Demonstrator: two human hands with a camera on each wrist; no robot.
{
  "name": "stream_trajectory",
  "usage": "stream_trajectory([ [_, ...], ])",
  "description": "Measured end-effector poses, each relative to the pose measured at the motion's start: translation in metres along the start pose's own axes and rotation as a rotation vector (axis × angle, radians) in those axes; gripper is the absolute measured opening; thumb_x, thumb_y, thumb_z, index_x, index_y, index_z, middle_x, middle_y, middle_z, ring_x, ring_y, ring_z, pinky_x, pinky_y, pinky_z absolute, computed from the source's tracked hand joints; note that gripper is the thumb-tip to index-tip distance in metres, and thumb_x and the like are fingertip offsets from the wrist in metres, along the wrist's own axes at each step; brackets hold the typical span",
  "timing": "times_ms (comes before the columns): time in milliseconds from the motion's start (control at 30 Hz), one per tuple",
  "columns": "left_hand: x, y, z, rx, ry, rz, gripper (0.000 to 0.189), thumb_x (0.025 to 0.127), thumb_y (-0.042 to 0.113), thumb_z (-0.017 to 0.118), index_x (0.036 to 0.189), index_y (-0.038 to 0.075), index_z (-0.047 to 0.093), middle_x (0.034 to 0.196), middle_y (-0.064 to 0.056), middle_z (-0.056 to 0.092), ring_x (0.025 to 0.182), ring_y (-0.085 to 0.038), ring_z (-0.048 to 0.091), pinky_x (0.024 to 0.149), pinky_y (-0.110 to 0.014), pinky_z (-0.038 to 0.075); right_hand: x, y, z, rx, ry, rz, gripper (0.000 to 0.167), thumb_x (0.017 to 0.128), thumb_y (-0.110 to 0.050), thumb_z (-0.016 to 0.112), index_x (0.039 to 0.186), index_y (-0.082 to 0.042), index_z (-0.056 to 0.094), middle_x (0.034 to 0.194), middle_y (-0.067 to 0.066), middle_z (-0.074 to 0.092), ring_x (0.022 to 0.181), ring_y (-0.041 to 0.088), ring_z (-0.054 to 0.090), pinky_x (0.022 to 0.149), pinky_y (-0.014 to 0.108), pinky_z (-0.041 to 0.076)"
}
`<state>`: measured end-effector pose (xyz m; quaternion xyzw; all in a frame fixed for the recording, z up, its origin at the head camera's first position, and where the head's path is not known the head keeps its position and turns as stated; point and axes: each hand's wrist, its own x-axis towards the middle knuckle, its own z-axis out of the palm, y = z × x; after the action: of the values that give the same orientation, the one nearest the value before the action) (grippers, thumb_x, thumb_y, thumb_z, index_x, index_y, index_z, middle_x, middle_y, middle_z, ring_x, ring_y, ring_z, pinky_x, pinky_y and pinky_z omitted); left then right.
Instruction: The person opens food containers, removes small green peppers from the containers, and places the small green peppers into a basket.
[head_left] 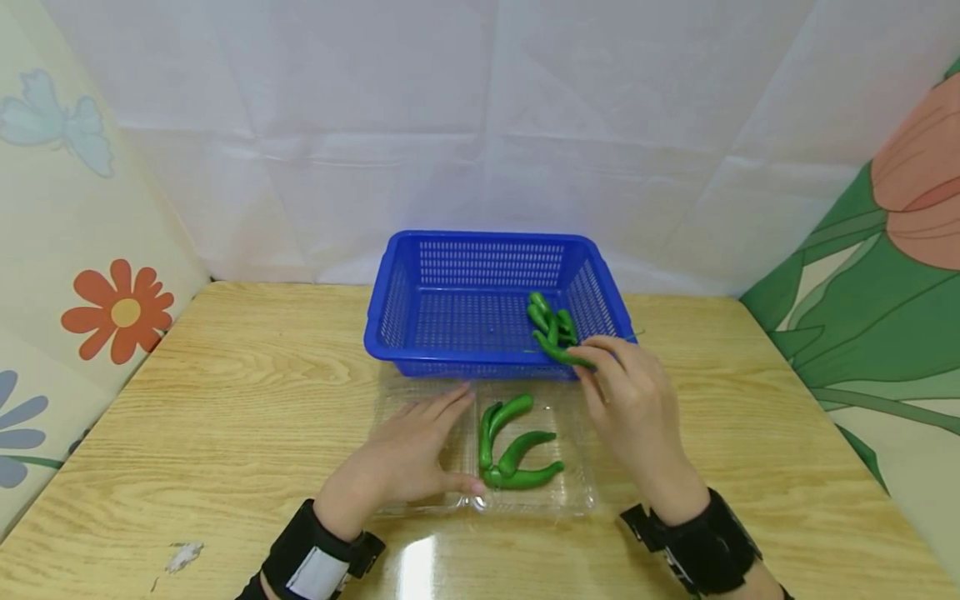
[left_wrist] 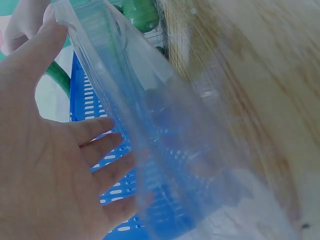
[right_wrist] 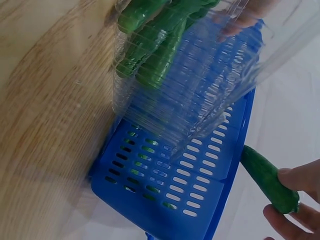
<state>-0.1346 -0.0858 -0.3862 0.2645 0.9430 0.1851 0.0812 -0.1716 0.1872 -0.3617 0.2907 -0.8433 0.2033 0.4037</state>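
Note:
My right hand (head_left: 637, 400) pinches a green chili pepper (head_left: 558, 350) by one end, over the near right rim of the blue plastic basket (head_left: 480, 358). In the right wrist view, thumb and fingers grip this pepper (right_wrist: 267, 180) beside the basket wall. Several more green peppers (head_left: 551, 315) lie in the basket's right corner. In front stands a clear plastic clamshell box (head_left: 573, 492); its right half holds several green peppers (head_left: 525, 477). With fingers spread, my left hand (head_left: 405, 454) rests across the box's left half, thumb near the front edge. In the left wrist view its fingers (left_wrist: 117, 170) touch the clear plastic.
A wooden table (head_left: 247, 417) carries everything. White cloth (head_left: 300, 167) hangs behind the basket, and flower-printed panels (head_left: 116, 312) stand at both sides. A pale worn patch (head_left: 183, 556) marks the table at the front left.

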Motion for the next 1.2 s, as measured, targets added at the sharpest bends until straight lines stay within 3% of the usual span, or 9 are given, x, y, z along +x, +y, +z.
stream_trajectory([
  [500, 0.0, 0.0, 0.0, 0.002, -0.006, -0.005, 0.109, 0.077, 0.071, 0.066, 0.158, 0.012, 0.024, 0.164, -0.006, 0.019, 0.146, -0.034, 0.027, 0.118, -0.054, 0.022, -0.003, 0.003, 0.003, 0.084, -0.02, 0.106, 0.026, 0.075, 0.013, 0.079, 0.099, 0.005, 0.071, 0.103, 0.02, 0.066, 0.096, 0.035, 0.063, 0.082, 0.046, 0.055],
  [667, 0.0, 0.0, 0.001, -0.002, -0.005, -0.008, 0.109, 0.077, 0.071, 0.067, 0.158, 0.012, 0.024, 0.164, -0.006, 0.019, 0.145, -0.034, 0.027, 0.118, -0.055, 0.022, -0.004, 0.005, 0.004, 0.058, -0.041, 0.102, 0.03, 0.074, 0.015, 0.078, 0.102, 0.005, 0.071, 0.105, 0.021, 0.066, 0.098, 0.034, 0.063, 0.083, 0.045, 0.057],
  [967, 0.0, 0.0, 0.001, -0.004, -0.005, -0.013, 0.109, 0.077, 0.07, 0.067, 0.158, 0.013, 0.024, 0.164, -0.006, 0.019, 0.145, -0.035, 0.027, 0.118, -0.055, 0.023, -0.005, 0.013, 0.003, -0.053, -0.057, 0.164, 0.026, 0.08, 0.002, 0.08, 0.105, 0.002, 0.071, 0.102, 0.02, 0.07, 0.094, 0.037, 0.065, 0.085, 0.05, 0.053],
  [1200, 0.001, 0.0, 0.001, 0.0, -0.005, -0.008, 0.109, 0.077, 0.071, 0.066, 0.158, 0.013, 0.023, 0.164, -0.006, 0.019, 0.145, -0.035, 0.027, 0.118, -0.055, 0.023, -0.006, 0.019, 0.004, -0.066, -0.069, 0.184, 0.03, 0.081, -0.001, 0.081, 0.109, 0.001, 0.071, 0.103, 0.018, 0.071, 0.094, 0.037, 0.065, 0.083, 0.05, 0.053],
])
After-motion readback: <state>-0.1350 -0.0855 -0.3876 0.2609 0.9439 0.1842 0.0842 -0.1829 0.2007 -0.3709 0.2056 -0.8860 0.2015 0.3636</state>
